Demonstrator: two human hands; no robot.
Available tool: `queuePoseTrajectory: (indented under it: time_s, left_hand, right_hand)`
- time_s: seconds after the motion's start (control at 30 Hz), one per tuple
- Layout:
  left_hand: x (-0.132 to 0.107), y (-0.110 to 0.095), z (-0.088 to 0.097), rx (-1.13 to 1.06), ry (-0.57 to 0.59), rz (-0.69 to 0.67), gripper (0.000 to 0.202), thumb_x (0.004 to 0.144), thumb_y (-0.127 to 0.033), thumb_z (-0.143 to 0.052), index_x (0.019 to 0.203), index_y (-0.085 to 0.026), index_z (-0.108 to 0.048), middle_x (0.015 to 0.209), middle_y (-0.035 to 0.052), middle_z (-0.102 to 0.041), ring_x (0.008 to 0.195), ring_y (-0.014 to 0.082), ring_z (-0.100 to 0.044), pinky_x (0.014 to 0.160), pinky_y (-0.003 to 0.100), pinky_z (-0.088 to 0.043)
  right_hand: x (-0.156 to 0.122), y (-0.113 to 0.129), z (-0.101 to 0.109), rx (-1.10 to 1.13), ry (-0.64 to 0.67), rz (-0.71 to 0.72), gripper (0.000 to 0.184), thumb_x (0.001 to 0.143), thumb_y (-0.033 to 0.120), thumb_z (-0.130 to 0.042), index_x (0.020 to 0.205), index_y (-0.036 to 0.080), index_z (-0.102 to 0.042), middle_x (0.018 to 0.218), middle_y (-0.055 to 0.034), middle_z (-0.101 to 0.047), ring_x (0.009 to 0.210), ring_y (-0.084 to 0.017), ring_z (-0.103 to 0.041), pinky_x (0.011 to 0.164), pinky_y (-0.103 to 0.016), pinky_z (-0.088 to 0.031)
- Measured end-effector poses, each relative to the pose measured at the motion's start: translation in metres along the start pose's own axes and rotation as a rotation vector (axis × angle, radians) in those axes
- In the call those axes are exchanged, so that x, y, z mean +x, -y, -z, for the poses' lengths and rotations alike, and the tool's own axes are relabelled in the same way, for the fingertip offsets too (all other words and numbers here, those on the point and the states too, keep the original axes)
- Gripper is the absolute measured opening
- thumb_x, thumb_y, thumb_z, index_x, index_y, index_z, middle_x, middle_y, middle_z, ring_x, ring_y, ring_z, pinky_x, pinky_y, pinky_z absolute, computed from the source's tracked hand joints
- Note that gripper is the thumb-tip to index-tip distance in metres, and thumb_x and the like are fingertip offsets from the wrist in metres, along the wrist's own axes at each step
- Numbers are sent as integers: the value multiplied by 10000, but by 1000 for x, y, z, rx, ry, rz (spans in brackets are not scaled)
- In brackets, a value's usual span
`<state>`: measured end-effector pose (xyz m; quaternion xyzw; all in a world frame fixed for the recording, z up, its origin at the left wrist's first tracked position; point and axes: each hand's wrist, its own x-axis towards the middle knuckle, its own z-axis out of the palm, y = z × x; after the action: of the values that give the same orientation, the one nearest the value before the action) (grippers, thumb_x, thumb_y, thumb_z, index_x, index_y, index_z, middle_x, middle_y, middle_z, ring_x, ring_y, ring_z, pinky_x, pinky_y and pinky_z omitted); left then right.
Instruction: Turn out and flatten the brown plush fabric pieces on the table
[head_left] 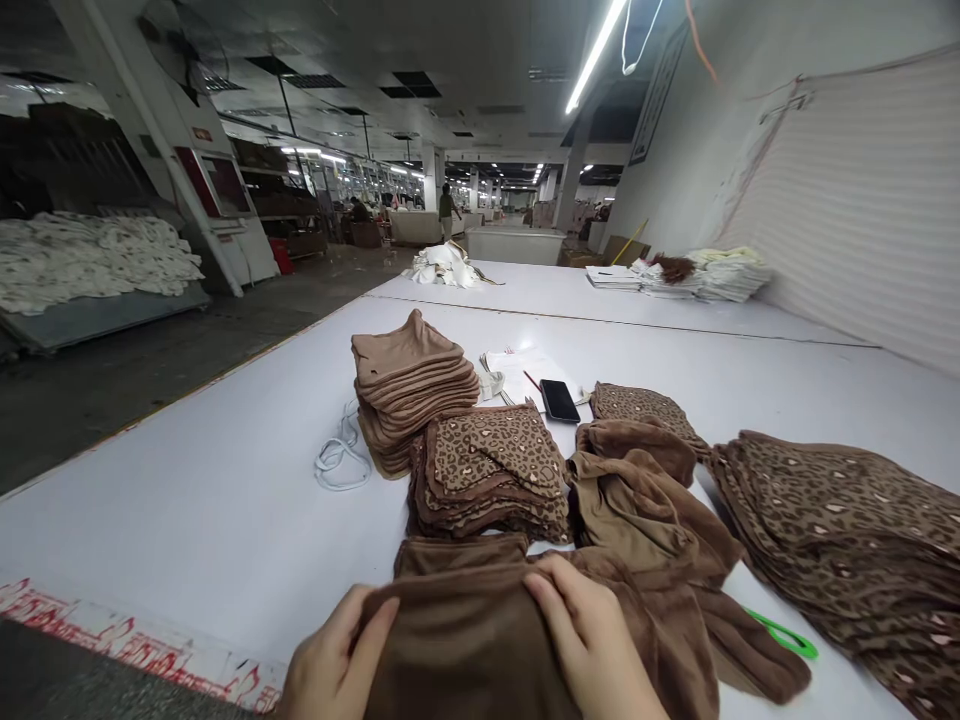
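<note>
A dark brown piece of fabric (465, 640) is stretched between my two hands at the table's near edge. My left hand (337, 650) pinches its left side, thumb on top. My right hand (592, 635) grips the upper right corner the same way. Just beyond lies another folded brown piece (461, 553). Behind that is a stack of leopard-print pieces (491, 465), and farther left a taller stack of plain brown pieces (412, 390). Loose brown fabric (645, 510) lies in a heap to the right of my right hand.
A larger leopard-print pile (840, 540) covers the right side of the white table (225, 480). Green-handled scissors or a similar tool (784, 635) poke out from the brown fabric. A phone (559, 400) rests by papers (525, 375). White cord (341, 455) lies left. A person (447, 210) stands far off.
</note>
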<state>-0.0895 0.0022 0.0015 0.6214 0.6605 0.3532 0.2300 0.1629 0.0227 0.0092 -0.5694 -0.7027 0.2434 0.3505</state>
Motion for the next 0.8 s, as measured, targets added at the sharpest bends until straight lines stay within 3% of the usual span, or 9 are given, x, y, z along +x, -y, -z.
queuePoseTrajectory:
  time_s: [0.03, 0.1, 0.2, 0.3, 0.43, 0.53, 0.6, 0.7, 0.8]
  left_hand:
    - [13, 7, -10, 147, 16, -60, 309, 943, -464, -399, 749, -269, -541, 629, -30, -690, 600, 167, -679, 577, 205, -513]
    - [34, 20, -29, 246, 1, -76, 255, 941, -386, -367, 770, -266, -513, 607, 6, -694, 584, 222, -699, 541, 263, -492]
    - [50, 33, -46, 308, 1, -110, 224, 950, -303, -326, 833, -265, -513, 703, 50, -743, 670, 268, -742, 552, 300, -491]
    - [55, 36, -50, 353, 11, -159, 214, 972, -284, -319, 872, -266, -507, 767, 46, -754, 720, 252, -752, 581, 294, -508]
    - [56, 39, -52, 432, 17, -196, 190, 987, -271, -337, 902, -249, -506, 759, 49, -754, 697, 254, -755, 554, 295, -510]
    - [55, 45, -58, 498, 1, -217, 187, 986, -243, -344, 916, -218, -516, 742, 77, -757, 648, 281, -752, 505, 318, -506]
    - [54, 50, -63, 533, -18, -246, 187, 986, -233, -356, 926, -197, -529, 745, 93, -755, 642, 289, -751, 494, 326, -510]
    - [54, 51, -64, 577, -59, -303, 202, 987, -234, -386, 968, -139, -563, 762, 120, -741, 644, 291, -745, 492, 330, -523]
    - [51, 34, -58, 619, -191, -387, 319, 967, -254, -466, 1192, -41, -542, 1102, 249, -686, 936, 352, -722, 708, 405, -570]
  right_hand:
    - [13, -8, -11, -53, -9, -21, 418, 988, 444, -393, 653, 234, -527, 602, -12, -612, 562, -174, -592, 552, -258, -429]
    - [32, -22, -31, -113, -23, -58, 394, 954, 403, -451, 597, 237, -451, 550, -11, -552, 528, -186, -554, 534, -278, -386]
    - [42, -34, -45, -122, 8, -50, 197, 910, 207, -443, 743, 220, -547, 705, -35, -628, 665, -204, -629, 609, -277, -433]
    - [39, -37, -44, -109, 11, -49, 188, 880, 123, -418, 866, 204, -588, 890, -74, -640, 846, -224, -646, 742, -310, -483]
    - [36, -37, -45, -68, 42, -62, 374, 841, 37, -391, 1136, 157, -587, 1085, -140, -673, 1040, -262, -644, 876, -376, -495]
    - [36, -37, -46, -8, 77, -90, 576, 769, -37, -393, 1297, 163, -505, 1209, -119, -676, 1125, -223, -637, 936, -338, -490]
    - [37, -36, -43, 18, 69, -145, 545, 764, -23, -428, 1259, 184, -527, 1152, -85, -704, 1072, -208, -660, 915, -320, -502]
    - [39, -33, -38, 16, 25, -231, 291, 785, 96, -544, 1050, 206, -594, 956, -50, -717, 918, -233, -675, 815, -341, -523]
    - [39, -29, -38, -8, -18, -239, 139, 765, 108, -575, 860, 203, -608, 890, -55, -668, 867, -246, -644, 783, -359, -511]
